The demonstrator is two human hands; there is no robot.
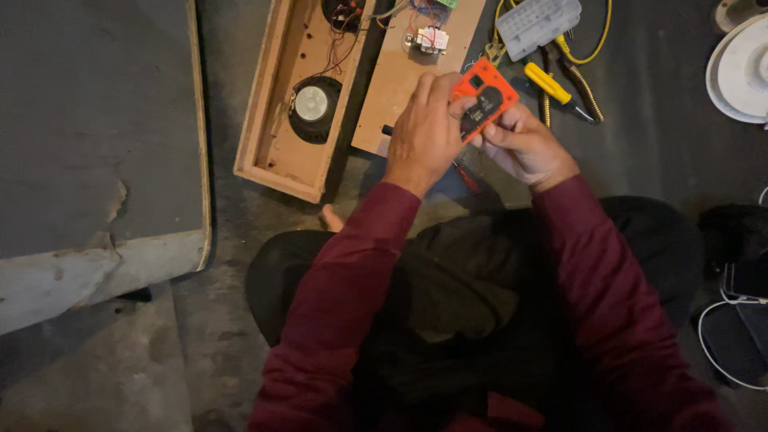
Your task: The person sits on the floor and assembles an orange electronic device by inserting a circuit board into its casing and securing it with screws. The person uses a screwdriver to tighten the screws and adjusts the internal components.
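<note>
A small orange device [483, 98] with a dark round part on its face is held up between both hands, above the lap of the seated person and just beside the near end of a wooden panel [412, 68]. The left hand [426, 132] is closed over the left edge of the orange device, with the fingers curled on top of it. The right hand [522, 144] is pinching the lower right side, the thumb pressed on the face. It seems to be held in this way so that the face stays turned up to the eyes and steady while it is worked on. The long axis of the device is tilted, running from lower left to upper right, with the far corner pointing away toward a yellow-handled screwdriver [552, 86].

On the floor, an open wooden speaker box [276, 120] is laid on its back, so the round speaker cone [313, 106] and the wires inside can be reached. A grey plastic case [538, 22] and a yellow cable [596, 48] are lying further away. A white round object [740, 68] is seen at the right edge.
</note>
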